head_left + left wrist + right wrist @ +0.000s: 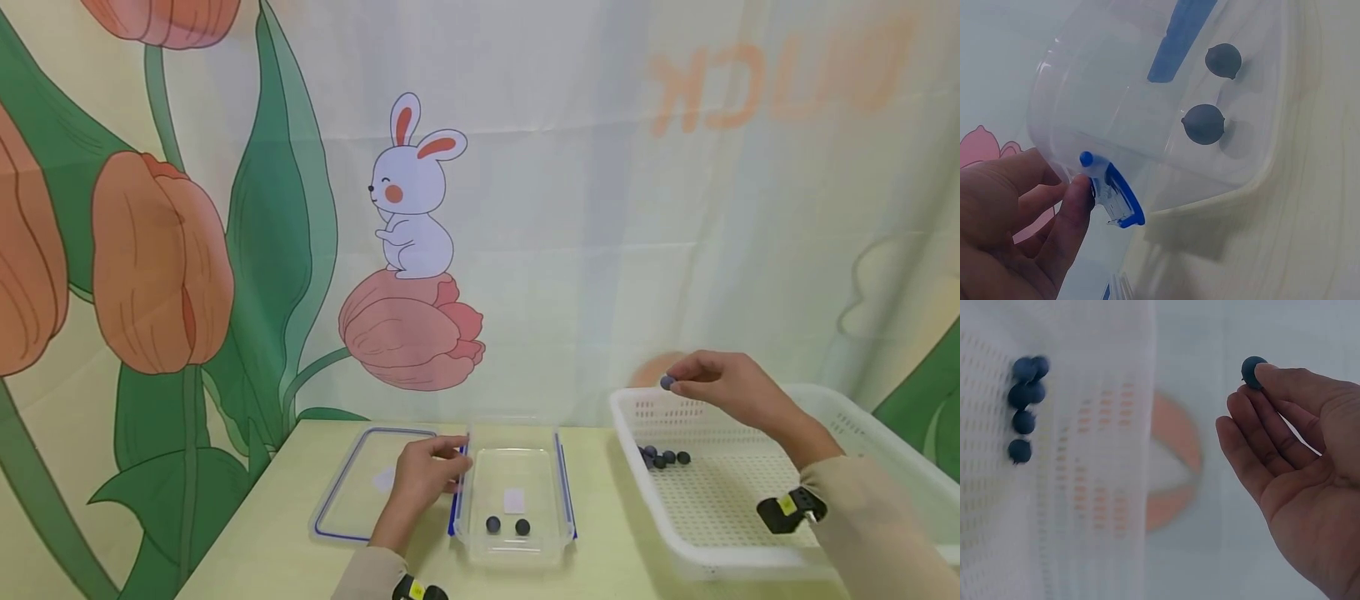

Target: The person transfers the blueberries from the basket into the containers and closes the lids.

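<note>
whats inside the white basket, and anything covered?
Inside the white basket: dark blue berries clustered at the far left of its perforated floor. The left rim cuts off part of the cluster, so no sure count. The right sleeve covers some floor.

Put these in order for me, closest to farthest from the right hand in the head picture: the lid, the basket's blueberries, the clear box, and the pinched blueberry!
1. Pinched blueberry: held by the right hand.
2. Blueberries inside the white basket: below the hand.
3. Clear box: farther off, to the left.
4. Blue-edged lid: left of the box, farthest.
</note>
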Available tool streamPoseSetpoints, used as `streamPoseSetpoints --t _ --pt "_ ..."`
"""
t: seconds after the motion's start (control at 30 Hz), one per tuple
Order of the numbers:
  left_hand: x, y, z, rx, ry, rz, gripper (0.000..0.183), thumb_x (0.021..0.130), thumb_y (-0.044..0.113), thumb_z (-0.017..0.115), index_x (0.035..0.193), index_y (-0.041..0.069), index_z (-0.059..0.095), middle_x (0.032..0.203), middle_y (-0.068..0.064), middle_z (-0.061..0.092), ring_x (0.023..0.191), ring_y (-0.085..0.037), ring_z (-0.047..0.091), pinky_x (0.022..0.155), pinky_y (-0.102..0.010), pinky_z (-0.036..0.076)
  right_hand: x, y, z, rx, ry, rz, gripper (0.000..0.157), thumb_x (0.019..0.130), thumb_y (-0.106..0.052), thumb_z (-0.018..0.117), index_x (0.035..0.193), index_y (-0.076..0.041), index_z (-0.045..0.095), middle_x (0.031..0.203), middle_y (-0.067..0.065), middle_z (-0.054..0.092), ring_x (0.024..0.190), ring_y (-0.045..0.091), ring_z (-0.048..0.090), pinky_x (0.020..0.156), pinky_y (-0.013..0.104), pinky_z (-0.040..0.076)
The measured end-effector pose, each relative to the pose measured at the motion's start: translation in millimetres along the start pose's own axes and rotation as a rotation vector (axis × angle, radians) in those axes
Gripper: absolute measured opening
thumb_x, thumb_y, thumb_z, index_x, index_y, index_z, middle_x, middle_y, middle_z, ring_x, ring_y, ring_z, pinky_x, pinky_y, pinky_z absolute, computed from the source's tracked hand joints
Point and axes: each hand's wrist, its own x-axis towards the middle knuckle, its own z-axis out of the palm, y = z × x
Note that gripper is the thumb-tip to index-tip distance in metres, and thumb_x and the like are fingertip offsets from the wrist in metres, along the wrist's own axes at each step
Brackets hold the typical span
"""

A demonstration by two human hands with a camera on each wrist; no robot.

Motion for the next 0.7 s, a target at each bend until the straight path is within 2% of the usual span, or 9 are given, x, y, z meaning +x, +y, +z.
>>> streamPoseSetpoints --t 0.23,0.37,0.5,0.7 --pt "-0.2 0.0 0.2 -0.006 -0.004 -0.002 0.036 0.078 0.034 0.081 0.112 0.035 0.071 0.098 -0.001 0.062 0.069 -0.016 0.065 0.059 -0.027 0.058 -11.7 -36.3 2.0 0.056 0.048 0.009 0.034 0.089 -0.047 0.065 0.113 -0.022 0.067 0.107 -0.003 0.068 0.102 0.020 0.061 0.083 0.039 0.050" --pt "-19.9 27.5 -9.6 -0.007 0.001 -0.003 0.034 0.080 0.028 0.079 0.114 0.029 0.072 0.097 -0.003 0.062 0.069 -0.017 0.065 0.051 -0.019 0.054 -18.5 -51.6 6.9 0.098 0.079 -0.012 0.032 0.089 -0.047 0.065 0.112 -0.025 0.068 0.108 -0.005 0.068 0.099 0.016 0.063 0.082 0.038 0.051" --pt "-43.8 60.5 -20.9 -0.020 -0.003 -0.014 0.033 0.083 0.019 0.076 0.116 0.020 0.072 0.097 -0.006 0.062 0.069 -0.019 0.065 0.051 -0.018 0.054 -26.7 -64.5 15.1 0.153 0.101 -0.040 0.029 0.088 -0.043 0.067 0.111 -0.025 0.068 0.107 -0.006 0.069 0.098 0.014 0.065 0.081 0.032 0.053" --pt "-57.5 80.5 -25.9 -0.027 -0.014 -0.015 0.034 0.084 0.013 0.074 0.118 0.013 0.071 0.096 -0.007 0.062 0.069 -0.018 0.063 0.061 -0.026 0.058 -38.0 -81.6 31.6 0.288 0.124 -0.102 0.024 0.087 -0.032 0.071 0.107 -0.018 0.069 0.110 -0.002 0.065 0.096 0.018 0.067 0.079 0.027 0.055"
